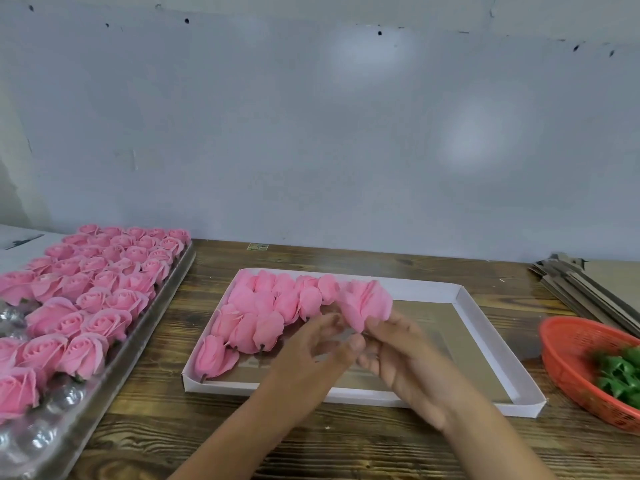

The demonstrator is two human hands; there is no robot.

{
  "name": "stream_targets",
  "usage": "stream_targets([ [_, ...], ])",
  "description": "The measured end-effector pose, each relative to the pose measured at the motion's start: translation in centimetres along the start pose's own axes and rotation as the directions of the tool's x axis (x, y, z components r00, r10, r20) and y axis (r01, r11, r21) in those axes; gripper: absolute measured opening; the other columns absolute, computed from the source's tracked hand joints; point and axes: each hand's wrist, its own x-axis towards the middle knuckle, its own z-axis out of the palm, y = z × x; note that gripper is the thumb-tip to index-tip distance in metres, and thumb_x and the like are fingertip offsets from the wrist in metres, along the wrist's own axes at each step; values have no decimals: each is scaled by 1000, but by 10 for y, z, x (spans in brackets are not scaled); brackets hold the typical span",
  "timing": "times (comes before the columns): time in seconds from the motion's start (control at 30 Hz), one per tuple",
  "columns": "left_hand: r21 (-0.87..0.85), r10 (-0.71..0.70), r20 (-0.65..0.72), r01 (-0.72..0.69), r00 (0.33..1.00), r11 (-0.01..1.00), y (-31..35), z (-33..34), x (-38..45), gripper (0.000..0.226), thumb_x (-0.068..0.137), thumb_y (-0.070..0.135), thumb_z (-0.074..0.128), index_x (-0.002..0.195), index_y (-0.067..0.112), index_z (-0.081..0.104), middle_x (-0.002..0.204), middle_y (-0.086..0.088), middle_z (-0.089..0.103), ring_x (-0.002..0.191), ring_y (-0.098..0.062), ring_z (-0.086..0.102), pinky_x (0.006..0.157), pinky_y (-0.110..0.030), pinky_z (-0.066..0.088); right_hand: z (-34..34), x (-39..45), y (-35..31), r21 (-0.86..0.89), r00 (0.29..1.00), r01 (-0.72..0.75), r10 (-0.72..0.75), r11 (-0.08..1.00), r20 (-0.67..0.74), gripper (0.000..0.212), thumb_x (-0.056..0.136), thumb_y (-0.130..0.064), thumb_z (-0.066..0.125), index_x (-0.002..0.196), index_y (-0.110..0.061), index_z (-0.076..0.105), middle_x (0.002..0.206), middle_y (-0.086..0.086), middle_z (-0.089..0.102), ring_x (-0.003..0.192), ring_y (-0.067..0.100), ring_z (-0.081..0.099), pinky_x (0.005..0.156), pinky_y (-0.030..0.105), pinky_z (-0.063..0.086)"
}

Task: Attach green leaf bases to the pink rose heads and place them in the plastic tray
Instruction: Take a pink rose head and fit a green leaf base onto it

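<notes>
I am holding one pink rose head (365,301) just above the white box tray (465,308) at the centre of the frame, with both hands meeting under its base. My right hand (405,362) is pinching the bottom of the bloom, its grip clamped on the rose; my left hand (318,344) is reaching in beside it with fingers loosely curled, and I cannot tell whether its grip is closed on anything (motion blur is smearing the fingertips).

What is worrying me from here: the petals are looking thin and soft, so a hard squeeze at the base could be crushing or splaying them. I am seeing no green at the base, so I cannot confirm a leaf base is seated, and setting the rose down now could mean an unfinished flower in the row. A careless lowering could also be nudging the laid roses (263,318) filling the left part of the tray, since the held bloom is hovering right beside them.

The rose is pale pink, layered and lying sideways. More upright roses are waiting in the clear plastic tray (162,299) at the left, and green leaf bases (620,374) are sitting in the orange basket (568,341) at the lower right of the worktop (214,434).
</notes>
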Motion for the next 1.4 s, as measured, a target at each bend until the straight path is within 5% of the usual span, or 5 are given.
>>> stream_targets([
  [0.23,-78,24,-34,-26,999,997,20,11,11,10,88,36,75,97,34,73,97,2,75,92,-3,70,77,-15,55,12,-9,17,-251,999,33,-27,968,26,18,81,-17,62,94,-20,74,105,9,73,94,19,66,79,33,50],
  [0.53,-281,-21,-156,-24,988,960,7,21,10,32,75,20,86,103,13,73,93,-11,75,85,-17,72,66,-27,59,33,-19,22,-760,982,175,-162,626,92,35,90,-17,46,110,-44,57,100,-32,65,98,-12,58,80,7,44],
  [0.67,-349,-97,-199,22,975,937,6,24,10,14,84,22,79,92,10,75,65,1,70,60,-6,65,56,-16,49,35,-16,33,-679,975,188,-218,709,43,51,83,2,55,127,-24,54,103,8,68,93,23,64,80,39,53],
  [1.13,-500,-79,9,73,997,863,6,17,3,55,61,53,79,99,14,76,87,-7,69,76,-27,51,49,-26,40,24,-16,24,17,988,-117,114,993,105,13,81,-17,68,91,-11,74,81,10,62,65,15,56,60,25,48],
  [1.4,-477,-133,-51,92,990,874,9,18,2,50,65,55,78,95,15,77,94,-3,76,85,-20,71,63,-32,54,25,-14,31,-199,998,-49,55,979,25,35,83,-29,70,108,-4,69,94,12,65,83,20,61,63,26,50],
])
